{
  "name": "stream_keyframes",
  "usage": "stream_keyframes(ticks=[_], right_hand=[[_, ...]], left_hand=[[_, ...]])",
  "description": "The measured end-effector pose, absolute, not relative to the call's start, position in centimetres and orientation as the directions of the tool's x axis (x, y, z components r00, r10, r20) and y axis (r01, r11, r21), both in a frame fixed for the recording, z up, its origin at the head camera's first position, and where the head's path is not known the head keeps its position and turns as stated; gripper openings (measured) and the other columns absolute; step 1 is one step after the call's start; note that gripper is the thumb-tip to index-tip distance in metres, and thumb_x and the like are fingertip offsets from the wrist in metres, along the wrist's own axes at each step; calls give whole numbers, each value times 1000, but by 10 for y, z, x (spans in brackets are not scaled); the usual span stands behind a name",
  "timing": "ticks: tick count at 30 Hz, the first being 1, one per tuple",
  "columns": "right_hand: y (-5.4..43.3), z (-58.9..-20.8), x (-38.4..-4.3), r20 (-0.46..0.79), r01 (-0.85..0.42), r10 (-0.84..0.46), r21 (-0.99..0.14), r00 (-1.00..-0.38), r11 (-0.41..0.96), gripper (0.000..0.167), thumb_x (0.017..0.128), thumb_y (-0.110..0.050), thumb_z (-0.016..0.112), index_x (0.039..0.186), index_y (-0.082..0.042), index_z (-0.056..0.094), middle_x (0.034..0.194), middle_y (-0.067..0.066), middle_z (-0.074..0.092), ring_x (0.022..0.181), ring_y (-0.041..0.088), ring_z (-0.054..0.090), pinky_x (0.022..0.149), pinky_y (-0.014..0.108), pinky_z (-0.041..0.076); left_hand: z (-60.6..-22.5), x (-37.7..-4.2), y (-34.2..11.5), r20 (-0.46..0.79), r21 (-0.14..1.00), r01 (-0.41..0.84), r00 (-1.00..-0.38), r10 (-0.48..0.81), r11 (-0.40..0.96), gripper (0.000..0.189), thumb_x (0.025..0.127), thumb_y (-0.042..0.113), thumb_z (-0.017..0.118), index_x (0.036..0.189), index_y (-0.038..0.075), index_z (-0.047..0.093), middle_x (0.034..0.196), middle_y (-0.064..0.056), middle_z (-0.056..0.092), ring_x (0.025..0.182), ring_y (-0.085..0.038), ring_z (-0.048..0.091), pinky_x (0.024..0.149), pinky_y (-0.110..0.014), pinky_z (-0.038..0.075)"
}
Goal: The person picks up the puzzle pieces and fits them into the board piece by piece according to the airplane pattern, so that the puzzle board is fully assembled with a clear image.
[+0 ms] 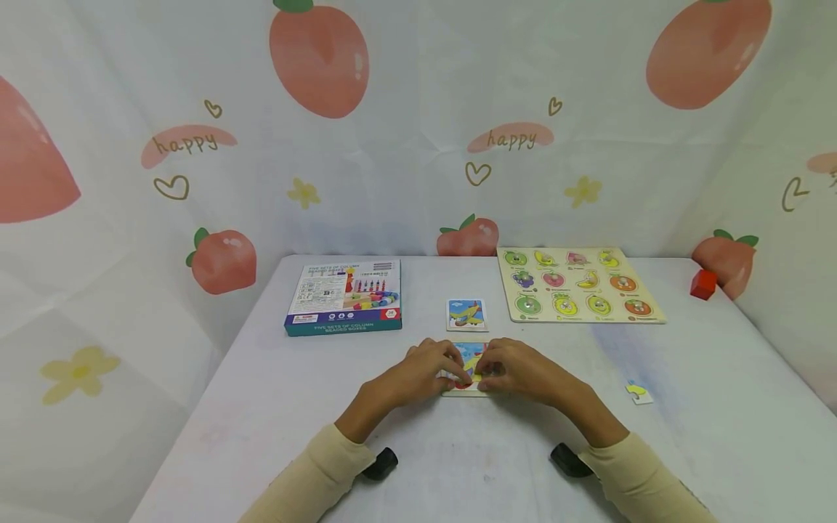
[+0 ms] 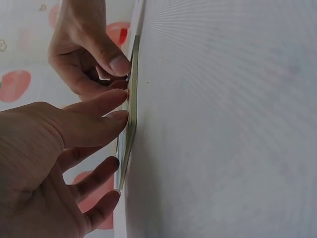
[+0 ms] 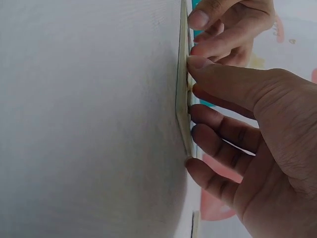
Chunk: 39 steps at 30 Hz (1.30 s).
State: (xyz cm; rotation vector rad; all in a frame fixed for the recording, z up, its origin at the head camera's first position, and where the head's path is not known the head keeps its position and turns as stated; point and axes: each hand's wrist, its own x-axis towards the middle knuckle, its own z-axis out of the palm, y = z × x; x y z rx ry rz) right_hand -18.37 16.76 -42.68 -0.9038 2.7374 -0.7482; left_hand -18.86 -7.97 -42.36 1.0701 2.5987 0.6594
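A small puzzle board (image 1: 466,393) with a blue, yellow and red picture lies on the table, partly covered by both hands. My left hand (image 1: 433,369) touches its left side. In the left wrist view, the fingers (image 2: 101,171) spread along the board, their tips at its face and edge. My right hand (image 1: 523,369) is at the board's right side. Its thumb and index finger pinch a puzzle piece at the picture, mostly hidden by the fingers. A picture card (image 1: 467,315) with a yellow airplane lies just beyond the board.
A loose puzzle piece (image 1: 639,393) lies to the right. Behind are a boxed bead set (image 1: 345,296) on the left and a fruit puzzle board (image 1: 580,285) on the right. A red block (image 1: 703,284) sits near the table's far right edge. A printed curtain hangs behind.
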Motion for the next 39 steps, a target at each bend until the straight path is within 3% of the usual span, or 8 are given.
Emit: stream_keyframes(ticks=[10,18,23,33,39], right_hand=[[191,-420,-184,84,-526,-574,-527,-814,668,15,92,-13,81,107,-14,81,97,-8,68,90,8,61,82,30,53],[232,-412,-174,117,-477,-493,-513,-862,713,19,91,-14,83,109,-11,79,92,-11,67,88,9,60,79,30,53],[264,-412,-162,82,-395,-411,-495,-908,774,22,90,-15,85,111,-12,80,94,-11,68,89,9,60,78,27,54],[328,-408,-139,-1,-264,-300,-470,-954,842,35,88,-27,87,117,-10,79,103,-6,70,94,14,59,75,24,53],[359,-408,-130,-101,-174,-243,-444,-965,879,44,86,-30,88,123,-9,77,110,-2,71,100,19,60,79,33,53]], left_hand=[[-422,-188,-76,-47,493,650,-643,764,578,31,100,5,71,123,24,81,124,6,72,116,-14,54,93,-33,43],[-425,-187,-76,-42,519,653,-625,779,552,44,100,-1,67,132,28,77,132,13,71,122,-11,53,100,-33,44],[-425,-187,-76,-62,556,630,-619,783,543,42,102,-1,63,130,27,78,133,19,71,124,-8,52,108,-38,41],[-424,-187,-76,-87,562,623,-609,788,544,41,104,-1,61,133,23,77,136,18,69,127,-8,51,116,-44,35],[-422,-186,-76,-99,558,615,-617,781,557,43,103,-1,61,135,24,76,138,16,69,127,-9,51,113,-42,37]])
